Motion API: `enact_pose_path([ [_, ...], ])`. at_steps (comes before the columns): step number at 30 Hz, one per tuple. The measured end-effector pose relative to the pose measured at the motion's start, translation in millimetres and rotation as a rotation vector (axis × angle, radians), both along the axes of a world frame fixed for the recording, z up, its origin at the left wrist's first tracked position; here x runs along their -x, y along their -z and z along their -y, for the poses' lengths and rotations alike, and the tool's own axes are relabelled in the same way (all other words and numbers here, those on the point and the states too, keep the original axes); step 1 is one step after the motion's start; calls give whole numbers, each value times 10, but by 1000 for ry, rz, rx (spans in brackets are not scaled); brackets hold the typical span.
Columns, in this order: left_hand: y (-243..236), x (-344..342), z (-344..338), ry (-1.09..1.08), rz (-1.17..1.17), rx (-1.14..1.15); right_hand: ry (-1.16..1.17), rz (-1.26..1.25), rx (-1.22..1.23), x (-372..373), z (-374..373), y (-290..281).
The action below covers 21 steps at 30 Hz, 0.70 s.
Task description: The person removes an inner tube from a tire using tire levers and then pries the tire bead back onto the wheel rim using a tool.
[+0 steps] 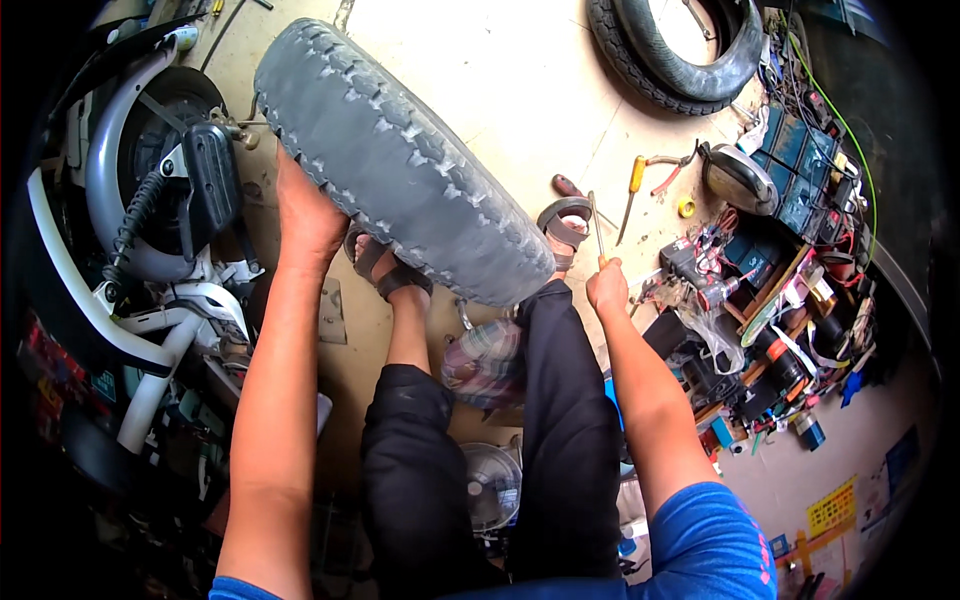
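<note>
A worn grey tyre (400,160) with a smooth middle band and chunky edge blocks leans diagonally in front of my feet. My left hand (308,215) holds its left side, with the fingers hidden behind the rubber. To the right of the tyre, my right hand (607,287) is closed around the handle of a screwdriver (596,225), its thin metal shaft pointing away from me. Just left of that shaft is my sandalled right foot (566,228). My left foot (385,262) stands by the tyre's near edge.
A yellow-handled screwdriver (637,176) and red-handled pliers (668,180) lie on the floor at right, near a roll of yellow tape (686,207). More tyres (690,75) lie at the far right. Tools and parts (790,340) crowd the right side. A scooter (150,200) stands at left.
</note>
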<state>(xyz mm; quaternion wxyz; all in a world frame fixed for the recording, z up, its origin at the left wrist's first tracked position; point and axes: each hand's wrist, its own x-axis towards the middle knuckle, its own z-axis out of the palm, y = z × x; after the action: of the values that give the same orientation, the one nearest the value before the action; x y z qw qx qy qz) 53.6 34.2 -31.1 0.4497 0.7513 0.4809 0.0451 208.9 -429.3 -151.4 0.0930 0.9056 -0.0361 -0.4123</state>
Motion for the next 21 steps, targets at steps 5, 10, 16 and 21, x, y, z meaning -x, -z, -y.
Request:
enact_pose_path([
  [5,-13,-133,-24,-5,46,-12,-19,-108,10,244,199,-124],
  [10,-9,-493,10,-34,58,-44,1283,-304,-387,202,505,-403],
  [16,95,-581,-77,25,83,-245,763,173,-825,611,-861,-2123],
  [21,172,-788,6,50,55,-350,69,-59,-1024,953,-1420,-2581],
])
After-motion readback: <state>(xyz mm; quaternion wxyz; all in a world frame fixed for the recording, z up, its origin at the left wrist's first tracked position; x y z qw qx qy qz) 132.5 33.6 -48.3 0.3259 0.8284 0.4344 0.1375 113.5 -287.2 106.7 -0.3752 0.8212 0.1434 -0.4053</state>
